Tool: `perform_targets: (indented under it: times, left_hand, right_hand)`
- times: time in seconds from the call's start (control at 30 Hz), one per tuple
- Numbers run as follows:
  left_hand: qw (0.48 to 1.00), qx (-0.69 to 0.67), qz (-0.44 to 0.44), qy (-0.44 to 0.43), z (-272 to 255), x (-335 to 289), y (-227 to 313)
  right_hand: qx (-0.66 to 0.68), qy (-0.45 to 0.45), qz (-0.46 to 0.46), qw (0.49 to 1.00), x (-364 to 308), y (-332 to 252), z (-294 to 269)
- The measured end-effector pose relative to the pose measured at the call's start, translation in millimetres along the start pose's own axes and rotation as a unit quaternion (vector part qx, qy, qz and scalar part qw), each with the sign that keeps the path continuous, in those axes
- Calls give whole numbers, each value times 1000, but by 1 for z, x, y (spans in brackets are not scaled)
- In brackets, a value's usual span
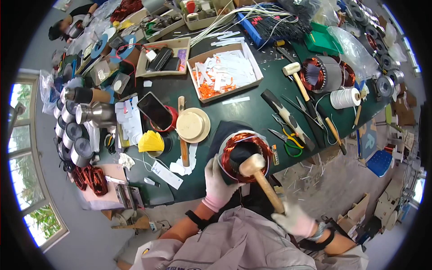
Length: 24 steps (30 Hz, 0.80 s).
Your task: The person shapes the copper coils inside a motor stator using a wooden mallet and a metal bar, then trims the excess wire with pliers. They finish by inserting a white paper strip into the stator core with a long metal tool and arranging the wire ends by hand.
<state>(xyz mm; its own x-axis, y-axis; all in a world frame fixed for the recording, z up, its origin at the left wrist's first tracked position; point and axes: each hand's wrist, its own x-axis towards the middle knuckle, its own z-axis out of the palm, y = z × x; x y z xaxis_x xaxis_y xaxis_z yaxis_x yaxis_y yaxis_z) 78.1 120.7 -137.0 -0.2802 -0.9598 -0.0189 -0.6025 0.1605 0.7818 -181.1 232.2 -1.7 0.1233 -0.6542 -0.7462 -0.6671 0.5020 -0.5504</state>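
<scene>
A motor stator with a ring of copper windings stands at the table's near edge, its open bore facing me. My left hand, in a white glove, holds the stator's lower left side. In my gloved right hand is the handle of a mallet. The mallet's pale head lies over the lower part of the windings and covers some of the bore. Whether it touches the copper, I cannot tell. The left fingertips are partly hidden against the stator.
Right of the stator lie pliers, green-handled cutters and another mallet. A second stator and a white string spool sit farther right. Beyond are a box of paper strips, a phone and a round cream block.
</scene>
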Motion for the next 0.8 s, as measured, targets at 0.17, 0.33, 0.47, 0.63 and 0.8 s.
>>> perform_targets:
  times: [0.17,0.33,0.47,0.63,0.8]
  left_hand:
    - [999,34,16,4,-19,5,-13]
    - [1000,6,29,-5,-4,18,3]
    - [999,34,18,-15,-21,15,-10]
    - [999,24,31,25,3,24,3]
    - [999,33,9,-3,-22,15,-12]
  right_hand:
    - [285,225,38,931,-1,-60,-85]
    - [-14,-3,4,1000,3,1,3]
    - [148,139,51,978,1,-62,-98]
    - [-105,116,-165,974,19,-9,-27]
    - [259,207,68,941,1,-62,-109]
